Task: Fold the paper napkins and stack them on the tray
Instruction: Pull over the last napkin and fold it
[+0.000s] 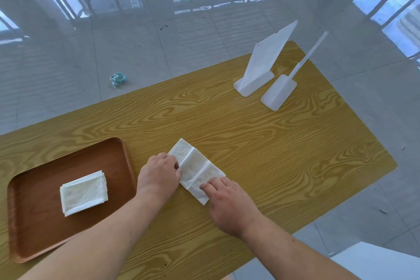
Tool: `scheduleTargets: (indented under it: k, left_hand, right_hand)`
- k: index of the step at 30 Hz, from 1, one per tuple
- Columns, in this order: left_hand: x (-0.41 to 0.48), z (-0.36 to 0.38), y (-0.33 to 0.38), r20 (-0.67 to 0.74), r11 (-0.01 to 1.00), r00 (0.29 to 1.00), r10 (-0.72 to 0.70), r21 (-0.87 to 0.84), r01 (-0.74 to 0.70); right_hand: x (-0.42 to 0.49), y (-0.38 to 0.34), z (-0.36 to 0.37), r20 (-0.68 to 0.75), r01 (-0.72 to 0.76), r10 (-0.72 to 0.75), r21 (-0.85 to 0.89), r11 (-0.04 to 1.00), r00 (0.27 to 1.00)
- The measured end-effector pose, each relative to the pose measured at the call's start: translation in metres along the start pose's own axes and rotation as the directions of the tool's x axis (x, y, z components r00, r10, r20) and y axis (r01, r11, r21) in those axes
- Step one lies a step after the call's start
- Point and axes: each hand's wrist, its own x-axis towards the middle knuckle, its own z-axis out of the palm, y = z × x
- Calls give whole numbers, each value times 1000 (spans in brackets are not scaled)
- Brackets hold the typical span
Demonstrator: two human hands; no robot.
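Note:
A white paper napkin (196,168) lies as a long creased strip on the wooden table (272,143), running from upper left to lower right. My left hand (159,175) pinches its left long edge with curled fingers. My right hand (229,204) presses flat fingertips on the strip's near end. A brown tray (34,234) sits at the left, and a stack of folded napkins (83,192) rests in its middle.
Two white plastic napkin holders (256,75) (278,94) stand at the table's far right; the left one holds upright white sheets. A crumpled wrapper (117,79) lies on the tiled floor beyond the table. A white object (381,261) shows at the bottom right.

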Motion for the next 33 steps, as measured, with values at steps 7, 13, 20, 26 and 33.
scheduleTargets:
  k: [7,13,20,26,33]
  left_hand:
    - [0,-32,15,-272,984,961,56,-149,-99]
    - [-9,-40,26,-326,858,796,510,133,-495]
    - [-26,-2,2,136,890,882,451,12,-456]
    - [-25,-3,-7,142,971,979,147,-207,-116]
    - [-9,-16,-3,53,930,996,-70,-357,84]
  right_hand:
    - [14,-4,-16,-100,-221,257,273,936,961]
    - [27,-3,-28,-105,-404,543,554,728,833]
    - [13,9,-19,-117,-454,560,461,762,820]
    - [8,4,-10,-74,-236,261,244,941,963]
    - [23,-5,-9,-225,-94,149,240,966,963]
